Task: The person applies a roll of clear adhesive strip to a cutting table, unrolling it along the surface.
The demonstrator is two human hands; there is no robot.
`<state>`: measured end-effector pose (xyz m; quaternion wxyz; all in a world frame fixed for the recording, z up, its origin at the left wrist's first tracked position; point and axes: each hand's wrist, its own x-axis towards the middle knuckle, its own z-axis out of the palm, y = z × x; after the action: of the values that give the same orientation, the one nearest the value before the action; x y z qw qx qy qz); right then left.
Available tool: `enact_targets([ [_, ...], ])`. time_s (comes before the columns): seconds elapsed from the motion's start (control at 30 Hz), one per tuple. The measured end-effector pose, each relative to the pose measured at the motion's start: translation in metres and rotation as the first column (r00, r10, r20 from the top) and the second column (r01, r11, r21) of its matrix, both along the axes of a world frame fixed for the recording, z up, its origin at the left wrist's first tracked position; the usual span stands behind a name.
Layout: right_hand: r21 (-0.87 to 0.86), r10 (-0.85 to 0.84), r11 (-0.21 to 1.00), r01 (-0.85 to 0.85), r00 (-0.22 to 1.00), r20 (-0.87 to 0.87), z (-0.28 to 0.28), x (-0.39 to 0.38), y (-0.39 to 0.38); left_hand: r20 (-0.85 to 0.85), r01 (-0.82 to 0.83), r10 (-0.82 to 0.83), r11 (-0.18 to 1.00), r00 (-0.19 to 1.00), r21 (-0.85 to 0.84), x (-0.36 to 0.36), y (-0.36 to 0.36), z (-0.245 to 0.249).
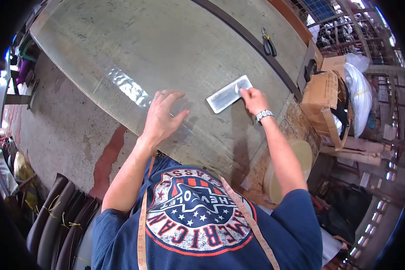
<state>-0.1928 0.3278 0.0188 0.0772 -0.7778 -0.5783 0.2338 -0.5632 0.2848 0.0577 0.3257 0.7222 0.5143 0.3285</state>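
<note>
A large clear glass sheet (121, 49) lies flat on the grey work table (256, 18). My left hand (163, 116) is spread flat on the glass near its front edge, fingers apart, a ring on one finger. My right hand (253, 100), with a metal wristwatch, pinches the near end of a small rectangular glass piece (227, 94) that rests on the big sheet. A measuring tape (144, 225) hangs around my neck over a blue printed T-shirt.
Black-handled pliers (268, 43) lie at the table's far side. Cardboard boxes (321, 96) and a white bag (356, 96) stand to the right. A round pale disc (297, 164) leans below the table edge. Dark curved panels (58, 216) stack on the floor at left.
</note>
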Motion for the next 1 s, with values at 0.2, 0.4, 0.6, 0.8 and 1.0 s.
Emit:
enact_targets([
  [0.2, 0.144, 0.008, 0.989, 0.016, 0.986, -0.167, -0.008, -0.032, -0.044, -0.011, 0.025, -0.025, 0.999, 1.000, 0.028, 0.007, 0.002, 0.003],
  [0.4, 0.140, -0.035, 0.989, 0.056, 0.989, -0.142, 0.002, -0.038, -0.039, 0.037, -0.013, 0.016, 0.998, 0.999, -0.061, 0.022, 0.002, 0.002],
  [0.6, -0.372, -0.218, 0.927, -0.049, 0.736, -0.641, 0.059, -0.081, -0.094, 0.338, -0.064, 0.233, 0.895, 0.912, -0.442, 0.032, 0.000, 0.001],
  [0.8, -0.307, -0.311, 0.949, -0.065, -0.065, -0.948, 0.070, -0.101, -0.117, 0.672, 0.423, 0.008, 0.772, 0.740, -0.475, 0.068, -0.020, 0.046],
  [1.0, -0.167, -0.173, 0.984, -0.063, -0.116, -0.978, 0.066, -0.100, -0.120, 0.739, 0.506, 0.136, 0.647, 0.660, -0.571, 0.083, -0.025, 0.082],
])
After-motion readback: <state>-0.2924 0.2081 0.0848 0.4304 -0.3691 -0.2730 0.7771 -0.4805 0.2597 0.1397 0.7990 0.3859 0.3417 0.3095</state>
